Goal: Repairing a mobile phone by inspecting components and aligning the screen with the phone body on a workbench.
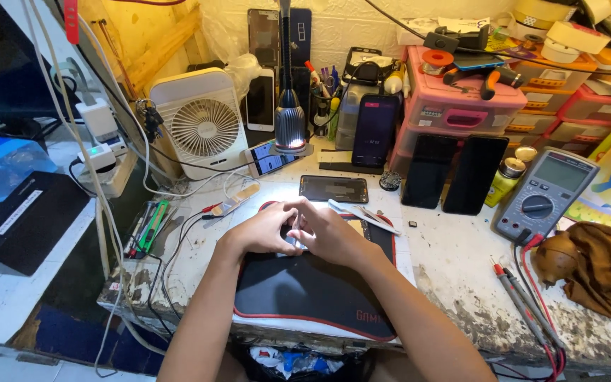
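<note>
Both of my hands meet over a black mat with red edging [305, 290] on a worn white workbench. My left hand [266, 230] and my right hand [327, 230] are closed together around a small device [292, 242], mostly hidden by the fingers, with only a grey sliver showing between them. A thin tool or strip seems to stand between the fingertips; I cannot tell which hand pinches it. A dark phone [334, 189] lies flat just beyond my hands.
A small white fan [203, 124] and a lamp on a black post [289, 124] stand behind. Two black phones [454, 173] lean on pink drawers [461, 106]. A grey multimeter [546, 194] with red and black leads, a brown cloth [602, 265] and tweezers [365, 214] lie to the right.
</note>
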